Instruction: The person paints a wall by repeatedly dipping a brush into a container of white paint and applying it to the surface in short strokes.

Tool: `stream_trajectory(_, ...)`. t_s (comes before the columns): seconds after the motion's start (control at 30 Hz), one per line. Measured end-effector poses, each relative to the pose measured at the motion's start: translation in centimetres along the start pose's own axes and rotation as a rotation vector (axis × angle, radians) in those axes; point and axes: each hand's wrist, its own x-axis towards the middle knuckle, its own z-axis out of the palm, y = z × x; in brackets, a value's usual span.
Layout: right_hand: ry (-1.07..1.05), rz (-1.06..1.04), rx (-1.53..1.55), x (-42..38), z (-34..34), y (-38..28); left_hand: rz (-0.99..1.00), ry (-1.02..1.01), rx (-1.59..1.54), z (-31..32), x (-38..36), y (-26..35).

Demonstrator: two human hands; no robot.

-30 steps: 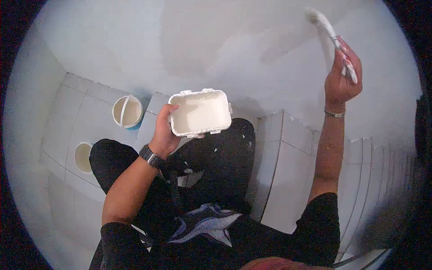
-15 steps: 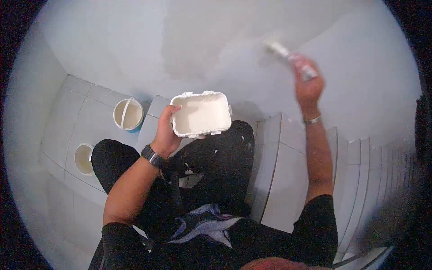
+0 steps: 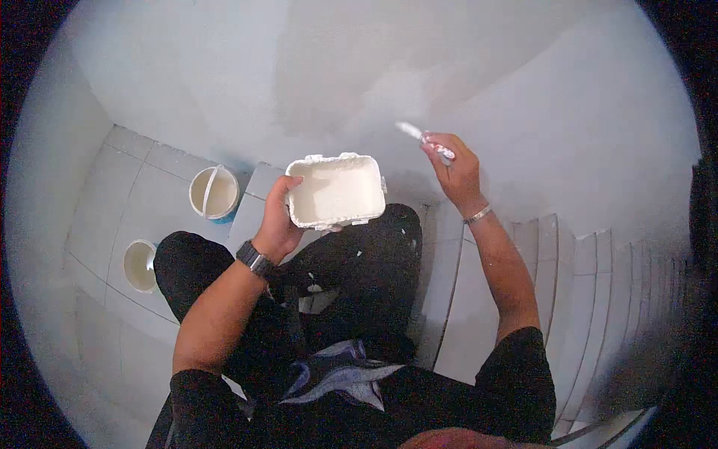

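Note:
My left hand (image 3: pixel 280 217) grips a paint-crusted rectangular plastic tub (image 3: pixel 336 193) by its left side, thumb over the rim. Pale cream paint lies inside it, and the tub is held above my knees. In my right hand (image 3: pixel 456 168), closed around the handle, is a paintbrush (image 3: pixel 419 136) with white bristles pointing up and left. The brush is to the upper right of the tub, in front of the wall (image 3: pixel 336 82). A darker greyish patch shows on that wall beside lighter painted areas.
On the tiled floor at left stand a handled bucket (image 3: pixel 215 193) with pale contents and a smaller white container (image 3: pixel 140 266) by my knee. Tiled stairs (image 3: pixel 479 299) run down along the wall to the right. My bent legs (image 3: pixel 359 262) are beneath the tub.
My right hand has brought the brush down and left, away from the upper wall and closer to the tub. My left hand and the tub have stayed nearly still.

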Motion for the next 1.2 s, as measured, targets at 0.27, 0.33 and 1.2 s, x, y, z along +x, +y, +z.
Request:
stream_trajectory(0.27,0.442,-0.164,-0.19,7.8,-8.7,0.4,0.015,0.037,0.014,0.0,0.0,-0.2)
stream_trajectory(0.33,0.479,-0.291,-0.33,8.5,-9.9,-0.2,0.019,0.017,-0.002,-0.1,0.1,-0.4)
stream_trajectory(1.2,0.278,-0.4,-0.251,6.7,-5.4,1.1,0.085,0.049,-0.03,0.4,-0.4,-0.4)
